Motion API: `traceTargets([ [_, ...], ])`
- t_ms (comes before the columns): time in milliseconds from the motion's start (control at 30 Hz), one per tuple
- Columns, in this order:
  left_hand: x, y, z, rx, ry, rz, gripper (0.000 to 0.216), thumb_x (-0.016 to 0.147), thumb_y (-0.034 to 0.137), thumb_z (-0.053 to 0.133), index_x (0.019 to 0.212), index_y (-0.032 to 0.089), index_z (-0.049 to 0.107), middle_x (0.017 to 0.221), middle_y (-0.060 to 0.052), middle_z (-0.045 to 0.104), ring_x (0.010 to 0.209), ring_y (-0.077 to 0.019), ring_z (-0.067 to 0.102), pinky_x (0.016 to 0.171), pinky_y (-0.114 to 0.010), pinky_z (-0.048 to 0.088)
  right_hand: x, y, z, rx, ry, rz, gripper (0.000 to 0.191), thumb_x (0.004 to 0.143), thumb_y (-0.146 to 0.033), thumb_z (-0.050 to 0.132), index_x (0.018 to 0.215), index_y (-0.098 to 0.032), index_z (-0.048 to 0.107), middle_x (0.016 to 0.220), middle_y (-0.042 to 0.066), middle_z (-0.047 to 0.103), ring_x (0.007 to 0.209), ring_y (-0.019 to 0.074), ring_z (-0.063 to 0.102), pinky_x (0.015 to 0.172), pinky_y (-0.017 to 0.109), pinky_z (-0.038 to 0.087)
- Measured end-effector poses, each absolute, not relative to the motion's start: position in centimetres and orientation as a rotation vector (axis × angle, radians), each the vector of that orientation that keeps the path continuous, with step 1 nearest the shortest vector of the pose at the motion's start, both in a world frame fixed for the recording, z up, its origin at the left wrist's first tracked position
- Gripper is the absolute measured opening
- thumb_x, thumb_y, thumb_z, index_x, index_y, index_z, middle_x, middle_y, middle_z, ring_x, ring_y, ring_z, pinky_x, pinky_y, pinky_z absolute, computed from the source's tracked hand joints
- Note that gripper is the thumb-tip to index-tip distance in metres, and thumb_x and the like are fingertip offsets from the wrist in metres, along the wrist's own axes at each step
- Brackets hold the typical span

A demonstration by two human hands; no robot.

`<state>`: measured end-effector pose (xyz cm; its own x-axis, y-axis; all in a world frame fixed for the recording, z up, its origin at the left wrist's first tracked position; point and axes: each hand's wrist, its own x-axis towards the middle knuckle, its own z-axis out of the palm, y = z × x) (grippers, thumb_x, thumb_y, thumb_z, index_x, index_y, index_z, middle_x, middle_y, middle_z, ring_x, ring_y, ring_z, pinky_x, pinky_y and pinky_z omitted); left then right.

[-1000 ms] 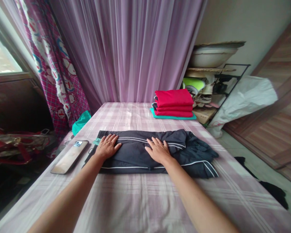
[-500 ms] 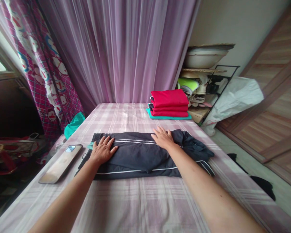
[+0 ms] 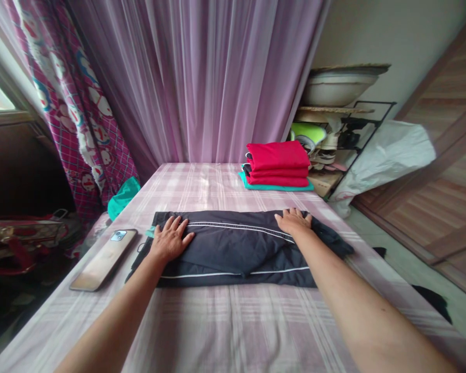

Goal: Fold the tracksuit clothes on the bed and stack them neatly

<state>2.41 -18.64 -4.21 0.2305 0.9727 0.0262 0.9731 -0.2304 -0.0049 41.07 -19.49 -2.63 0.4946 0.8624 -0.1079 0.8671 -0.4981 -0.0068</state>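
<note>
A folded dark garment with white piping (image 3: 225, 246) lies flat across the table in front of me. My left hand (image 3: 171, 238) rests on its left end, palm down, fingers spread. Toward the garment's right end, my right hand (image 3: 294, 221) presses down on the far side, its fingers stretched out. Both hands touch the cloth and grip nothing. The right end looks bunched and less flat, partly hidden by my right forearm. A bit of teal cloth (image 3: 150, 231) peeks out at the left end.
A smartphone (image 3: 103, 259) lies left of the garment. At the far right of the plaid-covered table (image 3: 202, 189) sits a stack of folded red clothes (image 3: 278, 163) on teal cloth (image 3: 277, 187). Purple curtains (image 3: 217, 77) hang behind; a rack with a basin (image 3: 339, 88) stands right.
My right hand has slid to the right along the garment, and the upper piping under it now shows more. My left hand stays on the left end. The view has shifted slightly.
</note>
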Motion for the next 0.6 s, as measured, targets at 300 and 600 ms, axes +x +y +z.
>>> traceTargets([
  [300,2.3,-18.9,-4.3,-2.479,-1.936,-0.112,0.064,0.095,0.062,0.033,0.149,0.029,0.043,0.159,-0.01,0.038,0.149,-0.0332,0.025,0.114,-0.064,0.023,29.2,-24.9,-2.7,2.238,2.452,-0.082,0.056,0.1,-0.051,0.025,0.152,-0.032,0.039,0.162,0.006,0.032,0.149,0.0273,0.024,0.117,0.057,0.015],
  [600,1.6,-18.5,-3.4,-2.499,-2.003,-0.195,0.053,0.097,0.049,0.039,0.145,0.028,0.048,0.158,-0.006,0.041,0.148,-0.0263,0.031,0.117,-0.051,0.028,28.6,-27.0,-6.0,2.32,2.585,0.059,0.045,0.1,-0.039,0.037,0.131,-0.023,0.064,0.147,0.008,0.054,0.139,0.0255,0.042,0.117,0.048,0.022],
])
